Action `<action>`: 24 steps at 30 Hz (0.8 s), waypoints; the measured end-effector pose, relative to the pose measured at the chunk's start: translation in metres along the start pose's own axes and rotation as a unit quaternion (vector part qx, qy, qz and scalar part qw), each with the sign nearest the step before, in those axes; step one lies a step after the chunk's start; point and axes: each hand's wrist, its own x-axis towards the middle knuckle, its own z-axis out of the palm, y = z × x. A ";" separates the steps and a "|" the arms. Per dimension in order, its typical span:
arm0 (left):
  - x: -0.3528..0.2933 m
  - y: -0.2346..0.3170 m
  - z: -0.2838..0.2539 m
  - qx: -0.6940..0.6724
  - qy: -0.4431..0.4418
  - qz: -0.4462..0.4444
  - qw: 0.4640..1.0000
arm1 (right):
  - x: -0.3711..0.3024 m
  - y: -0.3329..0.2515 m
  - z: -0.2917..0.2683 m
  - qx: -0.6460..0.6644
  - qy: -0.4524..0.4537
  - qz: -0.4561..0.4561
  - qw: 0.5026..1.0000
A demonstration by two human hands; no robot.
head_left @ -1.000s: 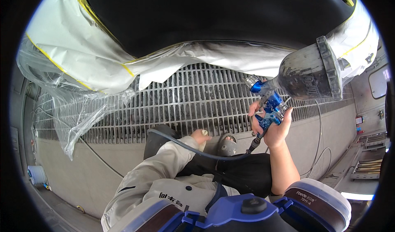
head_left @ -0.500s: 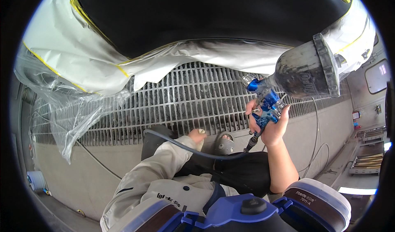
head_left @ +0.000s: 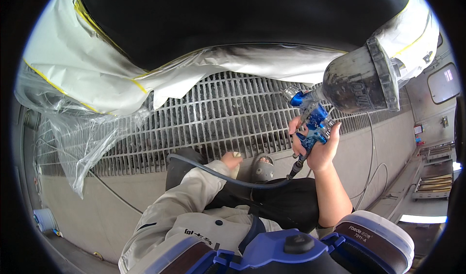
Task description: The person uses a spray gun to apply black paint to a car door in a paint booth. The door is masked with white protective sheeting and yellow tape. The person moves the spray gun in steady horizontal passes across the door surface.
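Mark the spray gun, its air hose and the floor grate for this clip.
spray gun [head_left: 313, 123], head view, on the blue body above the grip.
air hose [head_left: 218, 175], head view, on its curve across the knee.
floor grate [head_left: 218, 113], head view, on bare bars at its middle.

One blue spray gun [head_left: 310, 128] in view, carrying one grey paint cup [head_left: 359, 82], with one dark air hose [head_left: 218, 174] trailing from below it. Two hands: right hand [head_left: 320, 150] on the gun, left hand [head_left: 232, 159] lower left of it. One floor grate [head_left: 218, 118] behind, one black masked panel [head_left: 233, 16] above.
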 end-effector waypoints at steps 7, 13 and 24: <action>0.005 -0.008 -0.001 0.010 0.008 0.015 1.000 | -0.002 0.002 -0.001 0.000 0.019 -0.002 1.000; 0.018 -0.023 -0.002 0.034 0.038 0.005 0.999 | 0.000 0.003 -0.006 -0.009 -0.021 -0.017 1.000; 0.018 -0.023 -0.005 0.031 0.006 -0.013 0.999 | 0.003 0.003 -0.003 -0.008 0.021 -0.010 1.000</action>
